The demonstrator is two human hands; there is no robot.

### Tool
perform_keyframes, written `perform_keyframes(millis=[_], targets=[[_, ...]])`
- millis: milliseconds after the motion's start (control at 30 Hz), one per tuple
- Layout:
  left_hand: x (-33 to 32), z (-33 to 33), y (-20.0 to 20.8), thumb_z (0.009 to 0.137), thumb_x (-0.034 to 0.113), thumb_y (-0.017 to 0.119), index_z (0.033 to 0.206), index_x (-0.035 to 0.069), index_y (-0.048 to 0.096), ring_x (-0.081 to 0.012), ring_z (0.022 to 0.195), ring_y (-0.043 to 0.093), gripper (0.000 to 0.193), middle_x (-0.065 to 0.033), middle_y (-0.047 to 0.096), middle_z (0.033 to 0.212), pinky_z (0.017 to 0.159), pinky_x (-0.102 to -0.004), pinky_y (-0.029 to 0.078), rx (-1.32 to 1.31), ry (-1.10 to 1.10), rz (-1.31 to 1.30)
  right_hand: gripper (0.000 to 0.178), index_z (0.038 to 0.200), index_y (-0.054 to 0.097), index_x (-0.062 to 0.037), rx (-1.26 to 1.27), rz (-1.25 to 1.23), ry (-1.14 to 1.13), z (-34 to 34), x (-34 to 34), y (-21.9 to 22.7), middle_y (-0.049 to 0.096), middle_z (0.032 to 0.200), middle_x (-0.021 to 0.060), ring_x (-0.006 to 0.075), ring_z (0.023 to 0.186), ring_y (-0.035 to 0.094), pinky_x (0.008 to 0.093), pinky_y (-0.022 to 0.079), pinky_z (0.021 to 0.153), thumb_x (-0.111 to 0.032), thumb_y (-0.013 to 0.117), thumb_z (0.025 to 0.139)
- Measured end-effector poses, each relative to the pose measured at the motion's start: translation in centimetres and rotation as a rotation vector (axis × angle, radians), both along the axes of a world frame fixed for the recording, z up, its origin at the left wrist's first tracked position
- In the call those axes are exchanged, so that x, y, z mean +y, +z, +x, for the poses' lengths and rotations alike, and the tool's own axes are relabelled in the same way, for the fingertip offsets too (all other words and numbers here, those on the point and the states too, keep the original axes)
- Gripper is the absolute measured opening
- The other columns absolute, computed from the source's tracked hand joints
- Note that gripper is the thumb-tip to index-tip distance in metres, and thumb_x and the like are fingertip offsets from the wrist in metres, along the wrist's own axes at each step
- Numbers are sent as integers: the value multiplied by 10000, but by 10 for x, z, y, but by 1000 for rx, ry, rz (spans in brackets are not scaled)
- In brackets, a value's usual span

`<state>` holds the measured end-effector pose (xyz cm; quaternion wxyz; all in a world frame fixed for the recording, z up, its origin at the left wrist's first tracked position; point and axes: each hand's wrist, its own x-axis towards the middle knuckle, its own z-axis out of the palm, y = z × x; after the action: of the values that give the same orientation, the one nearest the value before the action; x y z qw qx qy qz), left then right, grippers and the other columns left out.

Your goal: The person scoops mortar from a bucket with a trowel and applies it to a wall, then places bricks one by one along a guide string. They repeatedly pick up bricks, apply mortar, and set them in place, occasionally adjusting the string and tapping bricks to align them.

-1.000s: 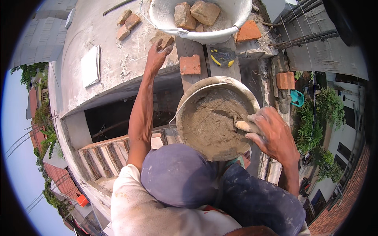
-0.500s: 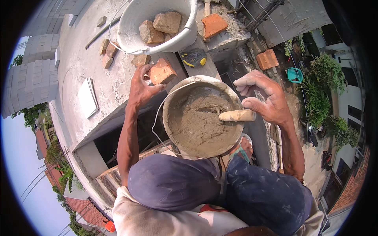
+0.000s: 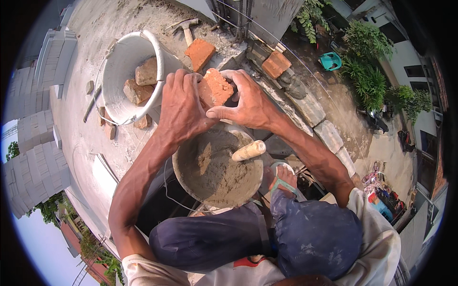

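A broken piece of orange brick [image 3: 217,88] is held up between my two hands, just beyond the mortar bucket. My left hand [image 3: 183,102] grips its left side, fingers curled over the far edge. On its right side, my right hand [image 3: 250,102] has thumb and fingers closed round it. Below my wrists stands a bucket [image 3: 179,176] of wet grey mortar [image 3: 214,176]. A trowel [image 3: 249,150] is stuck in the mortar, its wooden handle tilted up to the right and its blade mostly buried.
A white bucket [image 3: 155,45] with brick pieces [image 3: 145,71] leans at the left. Beyond my hands lie a hammer [image 3: 188,33] and an orange brick piece [image 3: 200,52]. Another brick [image 3: 275,64] rests on the wall edge [image 3: 329,134]. A taut string [image 3: 305,66] runs past at the right.
My right hand has moved left and up from beside the trowel onto the brick, joining my left hand. The brick is now farther forward. The view has turned to the right.
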<state>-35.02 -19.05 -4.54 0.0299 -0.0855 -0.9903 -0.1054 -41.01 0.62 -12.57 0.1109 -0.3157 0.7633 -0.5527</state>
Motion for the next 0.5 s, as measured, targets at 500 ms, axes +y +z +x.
perform_keyframes(millis=[500], targets=[[-5,38,63,827,210,881,1512,116,512,-385,1447,487,784,-139,510,1550,1180,-507,463,-487,75,237,732,1392,521,88,198,533,-264,-147,7,-145,659,1275,338,466,1184,667,519,524,1054,-264,818,822]])
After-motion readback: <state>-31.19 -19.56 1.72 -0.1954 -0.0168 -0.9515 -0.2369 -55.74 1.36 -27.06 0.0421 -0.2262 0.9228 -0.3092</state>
